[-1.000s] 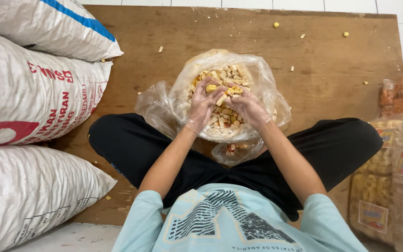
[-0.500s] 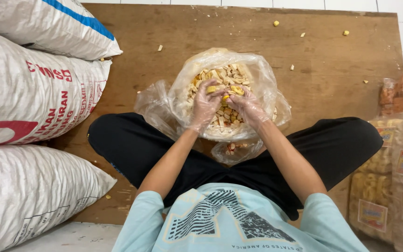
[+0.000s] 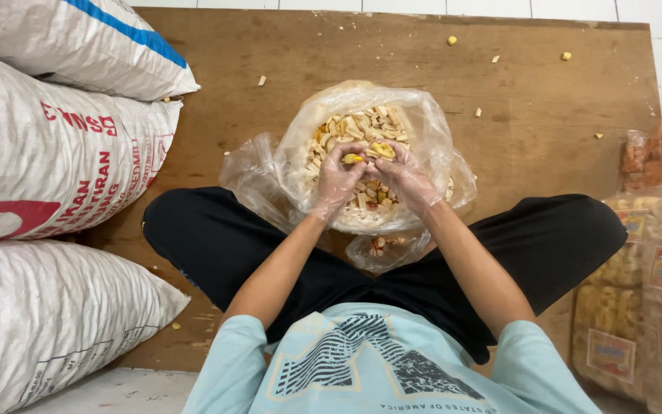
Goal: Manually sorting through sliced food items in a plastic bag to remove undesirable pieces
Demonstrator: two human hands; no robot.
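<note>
Both gloved hands meet at frame centre over the clear bag (image 3: 430,130) of crackers (image 3: 362,126). Left hand (image 3: 336,180) fingers pinch a yellow piece (image 3: 352,159); right hand (image 3: 406,178) fingers pinch another yellow cracker (image 3: 381,149), almost touching.

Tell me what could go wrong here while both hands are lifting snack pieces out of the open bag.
Pieces may slip from the left hand or right hand and land on the wooden board, where loose crumbs already lie. The thin clear plastic bag sits slumped and open between the legs, so a tug on its rim might tip or tear it, probably spilling the snack pieces.
</note>
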